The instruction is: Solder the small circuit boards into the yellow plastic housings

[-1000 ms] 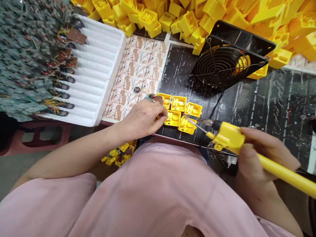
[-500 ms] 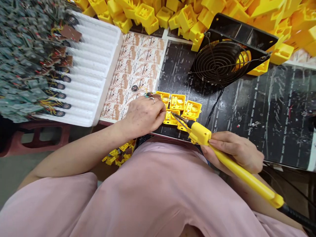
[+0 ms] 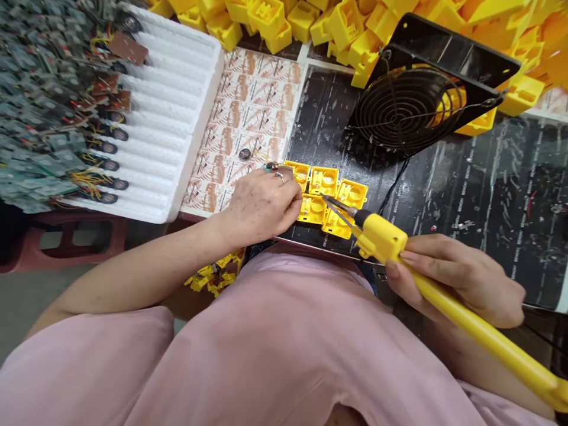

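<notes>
My right hand (image 3: pixel 465 275) grips a yellow soldering iron (image 3: pixel 483 337), whose dark metal tip points left over a small group of open yellow plastic housings (image 3: pixel 324 181) at the front edge of the bench. My left hand (image 3: pixel 266 198) lies against the left side of these housings, wearing a ring. Its fingers are bent and pinched together at the nearest housing; what they hold is hidden. A small dark part with a teal bit shows just behind the knuckles. A round black component (image 3: pixel 244 154) with thin wires lies beyond that hand.
A black fan (image 3: pixel 402 115) with a wire guard stands behind the housings, its cable running forward. More yellow housings (image 3: pixel 302 21) are heaped along the back. To the left, a ribbed white foam tray (image 3: pixel 177 106) carries many wired circuit boards (image 3: pixel 44 106). A reddish stool (image 3: pixel 106 242) stands below.
My right hand and the soldering iron have moved right, drawing the tip back across the housings. My left hand stays at the housings with little change. The whole view has shifted slightly.
</notes>
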The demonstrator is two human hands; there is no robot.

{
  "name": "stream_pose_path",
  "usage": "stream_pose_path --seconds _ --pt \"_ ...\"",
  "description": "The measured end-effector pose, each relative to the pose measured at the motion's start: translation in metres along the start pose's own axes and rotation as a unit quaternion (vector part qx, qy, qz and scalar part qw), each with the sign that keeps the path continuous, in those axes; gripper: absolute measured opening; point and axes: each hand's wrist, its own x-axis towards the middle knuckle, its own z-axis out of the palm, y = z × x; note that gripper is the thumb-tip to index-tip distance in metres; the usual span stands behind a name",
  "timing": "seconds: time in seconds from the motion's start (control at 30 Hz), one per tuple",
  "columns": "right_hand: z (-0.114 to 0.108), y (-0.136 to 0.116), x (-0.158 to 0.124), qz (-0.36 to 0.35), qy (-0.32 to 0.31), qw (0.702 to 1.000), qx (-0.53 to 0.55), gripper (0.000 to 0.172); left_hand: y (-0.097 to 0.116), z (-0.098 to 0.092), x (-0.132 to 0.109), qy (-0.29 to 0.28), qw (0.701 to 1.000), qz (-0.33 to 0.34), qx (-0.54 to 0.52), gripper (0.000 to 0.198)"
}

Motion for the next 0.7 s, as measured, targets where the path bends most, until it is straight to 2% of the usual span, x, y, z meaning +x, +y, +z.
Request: stream_pose_path --seconds 0.13,0.33,0.47,0.6,0.7 --pt "0.001 -0.001 0.002 -0.056 -0.009 0.998 -0.009 0.013 0.000 -0.001 0.000 -0.008 1.000 -0.006 -0.015 0.024" --pt "0.007 -0.009 0.011 -0.084 -0.016 0.995 -0.049 0.032 0.002 0.002 0.000 0.033 0.999 0.024 0.018 0.027" --pt "0.014 -0.010 0.015 -0.108 -0.006 0.994 -0.006 0.020 0.002 0.002 0.000 0.025 0.999 0.017 0.019 0.025" --pt "0.017 -0.007 0.012 -0.127 -0.012 0.992 -0.014 0.024 0.001 0.004 0.000 0.045 0.998 0.026 0.024 0.025" --pt "0.011 -0.006 0.009 -0.092 -0.031 0.995 -0.012 0.022 0.000 0.007 -0.001 0.060 0.997 0.035 0.034 0.026"
